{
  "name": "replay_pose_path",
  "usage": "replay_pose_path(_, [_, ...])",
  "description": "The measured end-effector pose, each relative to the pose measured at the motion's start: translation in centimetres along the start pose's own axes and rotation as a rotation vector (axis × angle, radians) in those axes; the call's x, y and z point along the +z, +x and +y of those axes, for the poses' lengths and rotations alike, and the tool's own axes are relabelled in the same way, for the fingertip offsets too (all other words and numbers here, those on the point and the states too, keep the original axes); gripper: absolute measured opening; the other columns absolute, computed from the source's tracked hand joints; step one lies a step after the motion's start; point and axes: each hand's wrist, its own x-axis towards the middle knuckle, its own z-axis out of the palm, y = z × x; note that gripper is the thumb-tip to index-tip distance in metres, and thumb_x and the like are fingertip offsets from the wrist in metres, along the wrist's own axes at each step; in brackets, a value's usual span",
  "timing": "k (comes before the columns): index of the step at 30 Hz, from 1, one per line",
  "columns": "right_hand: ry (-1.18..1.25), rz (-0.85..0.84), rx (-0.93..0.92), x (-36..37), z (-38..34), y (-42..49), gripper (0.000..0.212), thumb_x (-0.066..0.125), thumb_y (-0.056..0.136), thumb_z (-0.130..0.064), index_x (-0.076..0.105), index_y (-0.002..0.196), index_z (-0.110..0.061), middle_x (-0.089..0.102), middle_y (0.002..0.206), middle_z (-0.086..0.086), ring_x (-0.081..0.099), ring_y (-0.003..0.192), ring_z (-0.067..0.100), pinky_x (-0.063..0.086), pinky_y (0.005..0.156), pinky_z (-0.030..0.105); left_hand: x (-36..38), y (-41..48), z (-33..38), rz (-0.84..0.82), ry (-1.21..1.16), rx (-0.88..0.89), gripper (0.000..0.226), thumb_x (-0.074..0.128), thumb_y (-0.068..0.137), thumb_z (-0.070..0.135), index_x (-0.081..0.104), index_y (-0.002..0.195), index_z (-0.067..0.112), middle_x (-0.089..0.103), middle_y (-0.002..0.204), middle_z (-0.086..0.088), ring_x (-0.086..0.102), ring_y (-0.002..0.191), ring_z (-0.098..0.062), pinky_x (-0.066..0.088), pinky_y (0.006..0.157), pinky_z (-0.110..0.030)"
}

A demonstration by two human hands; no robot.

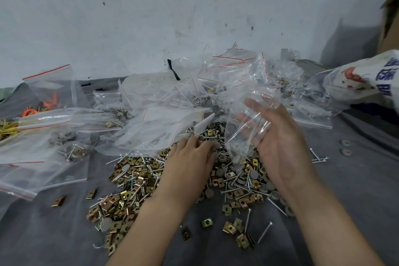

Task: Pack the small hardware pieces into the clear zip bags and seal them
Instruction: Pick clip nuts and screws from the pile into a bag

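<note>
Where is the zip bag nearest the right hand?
Head view, right of centre: the clear zip bag leans on the right hand, just above the hardware pile.

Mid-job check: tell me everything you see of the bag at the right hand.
The bag is clear, thin, crinkled plastic, standing roughly upright. Grey round pieces sit in its bottom, which rests on the hardware pile. It lies against the straight fingers of the right hand, seen through the plastic. Whether its mouth is open I cannot tell.
</note>
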Motion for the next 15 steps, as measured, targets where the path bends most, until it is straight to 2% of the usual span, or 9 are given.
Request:
replay_pose_path(3, [-0.033, -0.003, -0.013, 0.0, -0.1, -0.1, 0.028, 0.067, 0.084, -0.028, 0.071, 0.112, -0.033, 0.071, 0.124, -0.003, 0.067, 0.117, 0.021, 0.045, 0.107, 0.052, 0.5, 0.1, 0.3, -0.026, 0.058, 0.02, 0.033, 0.036, 0.104, 0.043, 0.049, 0.133, 0.034, 0.052, 0.124, 0.005, 0.045, 0.122, -0.019, 0.037, 0.104, -0.034])
replay_pose_path(6, [-0.073, -0.014, -0.024, 0.0, -0.3, -0.4, 0.025, 0.067, 0.089, -0.026, 0.077, 0.094, -0.047, 0.071, 0.124, -0.008, 0.066, 0.118, 0.02, 0.043, 0.109, 0.052, 0.5, 0.3, 0.3, 0.004, 0.044, 0.032, 0.027, 0.039, 0.103, 0.039, 0.054, 0.121, 0.027, 0.054, 0.12, 0.007, 0.048, 0.117, -0.016, 0.039, 0.1, -0.032])
replay_pose_path(9, [-0.099, -0.002, -0.036, -0.2, -0.2, -0.3, 0.027, 0.067, 0.093, -0.022, 0.077, 0.096, -0.047, 0.072, 0.122, -0.008, 0.068, 0.116, 0.021, 0.044, 0.108, 0.053, -0.3, 0.6, 0.5, 0.064, -0.335, -0.071, 0.012, 0.053, 0.098, 0.029, 0.059, 0.108, 0.026, 0.061, 0.1, 0.017, 0.055, 0.098, 0.001, 0.045, 0.085, -0.017])
replay_pose_path(10, [-0.102, -0.001, -0.036, -0.2, -0.2, -0.3, 0.025, 0.068, 0.091, -0.022, 0.075, 0.106, -0.041, 0.072, 0.122, -0.006, 0.067, 0.116, 0.021, 0.043, 0.109, 0.053, -0.7, 0.8, 0.6, 0.071, -0.516, -0.148, 0.008, 0.057, 0.096, 0.027, 0.06, 0.104, 0.028, 0.063, 0.091, 0.018, 0.058, 0.089, 0.006, 0.046, 0.074, -0.011])
replay_pose_path(12, [-0.125, -0.001, -0.031, -0.2, -0.3, -0.4, 0.047, 0.069, 0.083, -0.028, 0.061, 0.129, -0.03, 0.072, 0.122, -0.004, 0.067, 0.117, 0.021, 0.041, 0.111, 0.052, -1.5, 1.1, 0.7, 0.084, -0.821, -0.268, 0.007, 0.062, 0.095, 0.026, 0.064, 0.102, 0.026, 0.068, 0.078, 0.014, 0.06, 0.068, 0.008, 0.043, 0.057, -0.008])
replay_pose_path(13, [-0.133, -0.001, -0.027, -0.2, -0.3, -0.5, 0.057, 0.07, 0.079, -0.031, 0.057, 0.134, -0.027, 0.072, 0.123, -0.004, 0.066, 0.118, 0.02, 0.04, 0.112, 0.052, -1.8, 1.3, 0.7, 0.09, -0.932, -0.307, 0.008, 0.063, 0.095, 0.026, 0.066, 0.102, 0.027, 0.07, 0.077, 0.013, 0.059, 0.063, 0.007, 0.043, 0.055, -0.009])
replay_pose_path(15, [-0.144, -0.003, -0.019, -0.1, -0.2, -0.6, 0.059, 0.071, 0.075, -0.034, 0.057, 0.132, -0.031, 0.071, 0.125, -0.004, 0.066, 0.119, 0.018, 0.04, 0.113, 0.051, -2.3, 1.4, 0.7, 0.083, -1.105, -0.379, 0.011, 0.063, 0.095, 0.027, 0.069, 0.104, 0.027, 0.073, 0.082, 0.013, 0.061, 0.067, 0.004, 0.046, 0.059, -0.011])
